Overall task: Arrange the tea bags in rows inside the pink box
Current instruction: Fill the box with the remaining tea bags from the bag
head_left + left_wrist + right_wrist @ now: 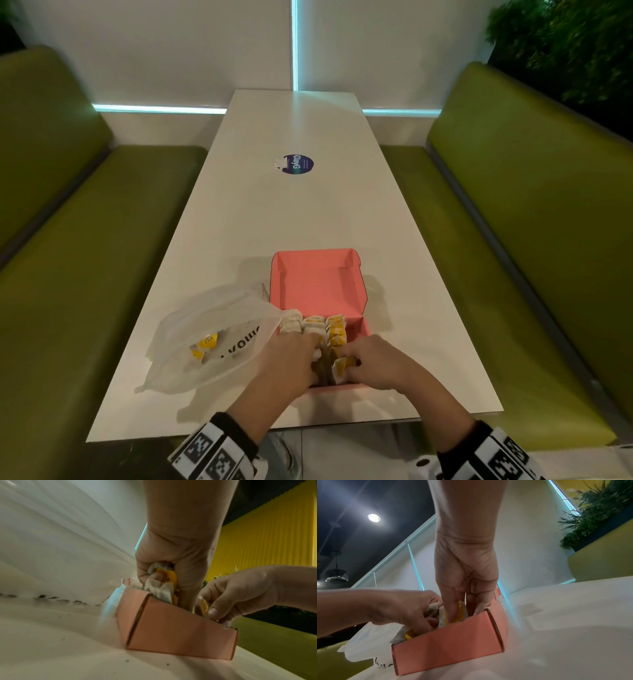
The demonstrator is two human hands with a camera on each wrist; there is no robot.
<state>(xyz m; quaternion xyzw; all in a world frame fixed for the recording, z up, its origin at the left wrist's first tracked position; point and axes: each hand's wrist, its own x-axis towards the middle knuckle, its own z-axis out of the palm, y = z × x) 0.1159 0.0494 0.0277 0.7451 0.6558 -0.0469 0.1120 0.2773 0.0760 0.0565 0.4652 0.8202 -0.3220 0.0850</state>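
While both hands work the near end of the pink box (317,281), my left hand (287,359) clutches a bunch of tea bags (322,327); right hand (373,363) pinches one, slotting rows. Bag (209,335) at nine o'clock feeds supply.

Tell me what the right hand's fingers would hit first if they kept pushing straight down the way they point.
Probably the yellow-and-white tea bags packed in the pink cardboard box: the right hand points down into them, fingers already among the packets. The box floor below is hidden.
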